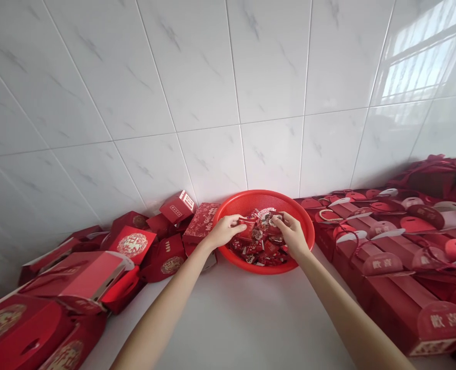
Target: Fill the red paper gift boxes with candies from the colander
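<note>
- Pinched between thumb and fingers of left hand (pixel 224 231): red packet (pixel 247 234), at upper edge; located inside the basket's round, toward 9 o'clock (clock face centred on basket, 12 toward wall).
- Drawn together at thumb and fingertips, right hand (pixel 296 237), toward 3 o'clock: apparently closed on dark packet (pixel 267 221) with pale print, just beside the red one; exact contact partly hidden by fingers.
- Beneath both hands: loose wrapped packets (pixel 264 253), red and dark, heaped, most visible toward 6 o'clock.
- Around these: red plastic basket (pixel 272 269), round, perforated inside, upright.
- Under basket, bare toward 6 o'clock: pale tabletop (pixel 243 318), crossed by forearms from 7 and 5 o'clock.
- At 9 o'clock, just beside the rim: patterned red box (pixel 202 224), pale lettering on top.
- Between 8 and 10 o'clock, farther out: pile of red boxes (pixel 85 272), tumbled at various angles, some with gold round emblems.
- Between 3 and 4 o'clock: rows of red handled boxes (pixel 390 293), packed close, upright, some with pale characters on rounded flaps.
- At 12 o'clock: tiled wall (pixel 270 92), white with grey veining; window reflection toward 2 o'clock.
</note>
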Tool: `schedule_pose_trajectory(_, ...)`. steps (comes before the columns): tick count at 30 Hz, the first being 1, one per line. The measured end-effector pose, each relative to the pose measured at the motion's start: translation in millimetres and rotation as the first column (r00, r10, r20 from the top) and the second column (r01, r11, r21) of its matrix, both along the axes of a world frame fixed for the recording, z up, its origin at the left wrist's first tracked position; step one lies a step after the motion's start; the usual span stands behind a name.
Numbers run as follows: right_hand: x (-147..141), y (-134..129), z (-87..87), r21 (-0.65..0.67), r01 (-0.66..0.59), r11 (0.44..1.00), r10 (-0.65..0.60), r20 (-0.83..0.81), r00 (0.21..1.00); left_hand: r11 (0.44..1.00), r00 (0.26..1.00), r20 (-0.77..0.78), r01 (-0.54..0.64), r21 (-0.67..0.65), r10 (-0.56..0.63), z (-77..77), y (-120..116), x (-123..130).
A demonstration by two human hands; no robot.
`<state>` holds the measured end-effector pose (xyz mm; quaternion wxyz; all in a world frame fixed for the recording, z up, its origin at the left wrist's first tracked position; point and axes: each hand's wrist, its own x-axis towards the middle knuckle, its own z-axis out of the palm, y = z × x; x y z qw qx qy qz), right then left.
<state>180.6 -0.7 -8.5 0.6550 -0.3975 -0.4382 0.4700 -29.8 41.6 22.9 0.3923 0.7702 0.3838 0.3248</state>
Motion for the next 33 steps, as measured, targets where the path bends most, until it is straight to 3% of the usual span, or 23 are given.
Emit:
schedule_pose_trajectory(6,-4,-4,4.0,-0.061,-0.016,0.998,0.018,0.026,1.000,0.945,0.977,0.169,-0.176,0.276,0.132,2.7,-21,6)
schedule_pose_trajectory(11,-16,-15,13.0,-0.118,-0.186,0.975,0.180,-0.055,0.982,0.873,0.985,0.102,-0.171,0.456,0.140,-6.0,-46,22)
schedule_pose_trajectory(15,-20,-23,20.0,-0.123,-0.237,0.964,0.221,-0.127,0.967,0.881,0.997,0.028,-0.082,0.467,0.078,-11.3,-59,28)
schedule_pose_trajectory(19,-18,-28,24.4,-0.107,-0.308,0.945,0.296,-0.117,0.948,0.921,1.000,0.013,0.008,0.389,-0.014,-3.8,-70,16)
schedule_pose_trajectory(21,-16,-29,25.9,-0.120,-0.308,0.944,0.297,-0.104,0.949,0.920,0.998,-0.002,-0.053,0.389,0.058,1.1,-71,-1)
schedule_pose_trajectory(24,-12,-28,27.7,-0.113,-0.259,0.959,0.251,-0.083,0.964,0.833,0.932,-0.137,-0.225,0.505,0.335,3.6,-67,-39)
schedule_pose_trajectory(27,-9,-28,29.7,-0.089,-0.220,0.971,0.217,-0.046,0.975,0.762,0.719,-0.356,-0.369,0.532,0.597,-3.4,-58,-79)
schedule_pose_trajectory(29,-9,-28,31.2,-0.085,-0.210,0.974,0.208,-0.028,0.978,0.766,0.607,-0.474,-0.439,0.469,0.638,-12.1,-53,-96)
schedule_pose_trajectory(31,-10,-30,32.7,-0.086,-0.208,0.974,0.207,-0.021,0.978,0.774,0.604,-0.485,-0.470,0.423,0.632,-21.2,-47,-106)
schedule_pose_trajectory(33,-10,-32,34.2,-0.085,-0.208,0.974,0.208,-0.011,0.978,0.757,0.659,-0.388,-0.476,0.448,0.644,-27.6,-42,-109)
